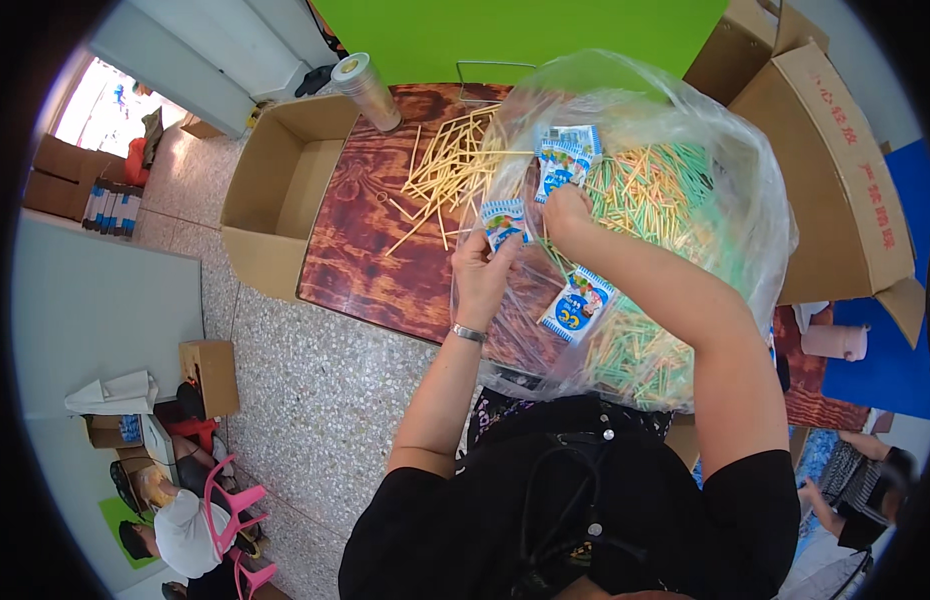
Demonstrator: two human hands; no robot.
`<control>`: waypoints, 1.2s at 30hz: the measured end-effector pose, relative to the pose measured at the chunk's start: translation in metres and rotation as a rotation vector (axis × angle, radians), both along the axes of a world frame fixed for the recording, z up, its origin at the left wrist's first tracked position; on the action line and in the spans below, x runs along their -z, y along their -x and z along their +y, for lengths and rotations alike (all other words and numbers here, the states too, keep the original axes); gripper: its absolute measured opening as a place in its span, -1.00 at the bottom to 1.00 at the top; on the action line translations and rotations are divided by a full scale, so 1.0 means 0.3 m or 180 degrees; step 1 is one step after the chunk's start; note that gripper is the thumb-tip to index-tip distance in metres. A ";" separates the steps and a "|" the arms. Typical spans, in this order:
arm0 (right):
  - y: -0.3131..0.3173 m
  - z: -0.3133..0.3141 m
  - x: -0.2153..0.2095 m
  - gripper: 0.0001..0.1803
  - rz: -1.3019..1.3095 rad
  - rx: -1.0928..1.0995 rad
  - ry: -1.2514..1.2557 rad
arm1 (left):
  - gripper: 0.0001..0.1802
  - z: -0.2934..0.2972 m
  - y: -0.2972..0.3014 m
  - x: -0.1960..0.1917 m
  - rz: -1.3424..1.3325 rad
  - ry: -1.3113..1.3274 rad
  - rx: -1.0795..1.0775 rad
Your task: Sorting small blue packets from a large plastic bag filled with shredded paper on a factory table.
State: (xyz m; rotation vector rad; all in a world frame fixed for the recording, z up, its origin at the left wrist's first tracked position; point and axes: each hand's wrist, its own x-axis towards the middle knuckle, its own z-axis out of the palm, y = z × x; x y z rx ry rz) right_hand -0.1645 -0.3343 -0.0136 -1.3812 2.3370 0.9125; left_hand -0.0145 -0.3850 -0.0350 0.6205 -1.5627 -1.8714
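Observation:
My left hand [483, 272], a metal band on its wrist, pinches a small blue-and-white printed packet [503, 220]. Close beside it, my right hand [567, 212] is closed, its fingertips hidden, against the lower end of another such packet [562, 168]. What it grips does not show. A further packet [579, 303] lies below my right forearm. These packets are on or in a large clear plastic bag [760, 180] filled with thin green, pink and yellow sticks [640, 190]. To the left of the bag, a loose heap of yellow sticks [450, 165] lies on the table.
The red-brown table [360, 250] has an open cardboard box [250, 205] at its left and another [820, 190] at right. A tall cylindrical container [370, 95] stands at the far left corner. A pink cup [835, 342] lies at right. Other people sit at lower left and right.

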 end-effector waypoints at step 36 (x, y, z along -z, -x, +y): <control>0.062 0.236 -0.569 -0.70 -0.1367 -0.0753 0.0153 | -0.70 0.082 0.088 -0.034 0.0436 0.3379 -0.0283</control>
